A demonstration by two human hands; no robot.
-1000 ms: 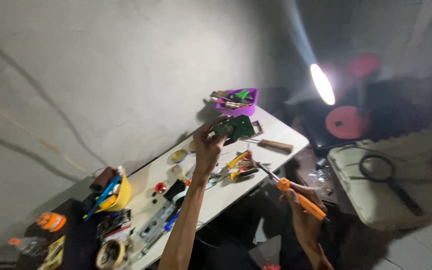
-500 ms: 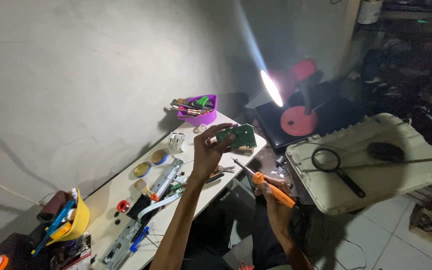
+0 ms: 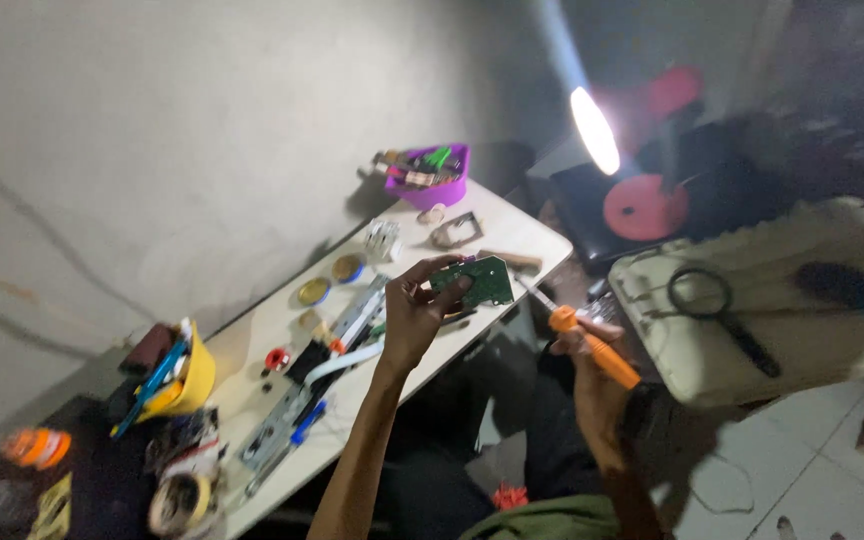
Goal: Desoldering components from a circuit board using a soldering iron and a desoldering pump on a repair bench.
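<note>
The left hand (image 3: 414, 318) grips a flat green circuit board (image 3: 479, 281) by its left edge, raised above the white table (image 3: 512, 232). The right hand (image 3: 586, 362) clenches an orange-handled screwdriver (image 3: 580, 332), tip near the board. Far off, a purple bowl (image 3: 429, 178) holds small tools.

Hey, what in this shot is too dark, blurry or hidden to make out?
- Head view, green circuit board: parts on it too small and blurred; left hand covers its near edge.
- Orange-handled screwdriver: tip blurred; right hand hides the handle's end.
- Purple tray: contents too small to identify.
- Red lamp: glare washes out its head.
</note>
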